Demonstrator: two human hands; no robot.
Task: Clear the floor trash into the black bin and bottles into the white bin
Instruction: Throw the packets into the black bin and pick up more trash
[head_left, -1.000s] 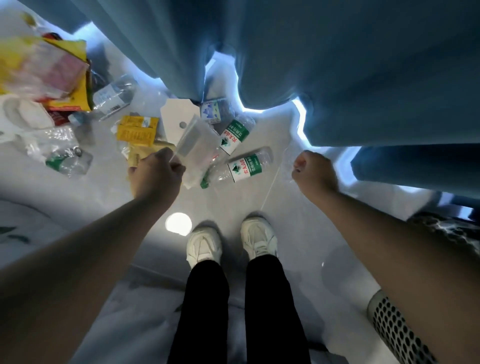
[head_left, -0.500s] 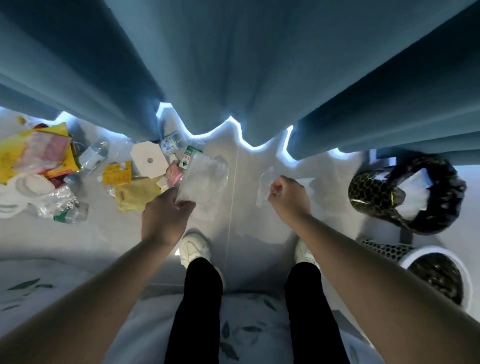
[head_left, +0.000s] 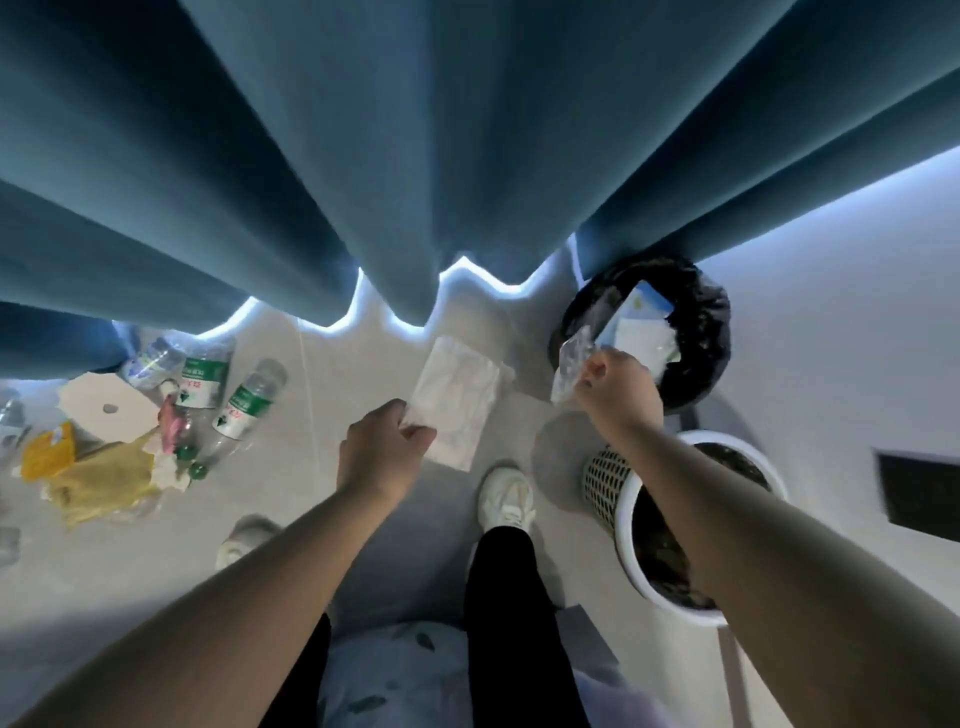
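Note:
My left hand (head_left: 382, 451) grips a clear plastic bag (head_left: 457, 402) by its lower corner, held above the floor in the middle. My right hand (head_left: 618, 392) pinches a small crumpled clear wrapper (head_left: 571, 364) at the near edge of the black bin (head_left: 711, 332), which holds white and blue packaging. The white perforated bin (head_left: 602, 486) stands just below it, partly hidden by my right forearm. Green-labelled plastic bottles (head_left: 249, 402) lie on the floor at the left, among yellow wrappers (head_left: 98, 475) and a white card (head_left: 106, 402).
Blue curtains (head_left: 415, 156) hang along the far side down to the floor. My white shoes (head_left: 506, 501) stand between the trash pile and the bins. A white wall with a dark rectangle (head_left: 919, 491) lies to the right. Patterned fabric (head_left: 395, 670) sits at the bottom edge.
The view has swung right, bringing both bins closer. Both hands moved right with their items; the right hand with the wrapper went from mid-floor to the black bin's edge.

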